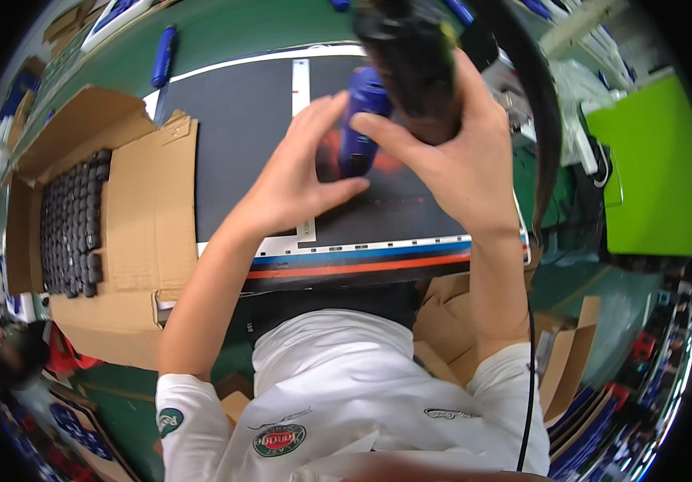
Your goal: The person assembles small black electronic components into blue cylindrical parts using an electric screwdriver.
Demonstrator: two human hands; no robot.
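Note:
A dark blue cylinder with a rounded body (358, 140) stands tilted over the black mat; I cannot make out its exact kind. My right hand (458, 157) has its thumb pressed on the cylinder's side, the other fingers partly hidden behind a large blurred black device (414, 72). On the cylinder's left, my left hand (293, 173) curves with thumb and fingers apart. Its fingertips come close to the cylinder's upper part and its thumb to the lower end. Whether they touch is unclear. A red glow falls on the mat beside the cylinder.
The black mat (241, 128) has white, blue and orange edge strips. At left, an open cardboard box (149, 209) holds rows of small black round parts (73, 225). Another blue cylinder (164, 56) lies beyond the mat. A bright green panel (643, 169) stands right; cardboard (450, 313) lies below the table.

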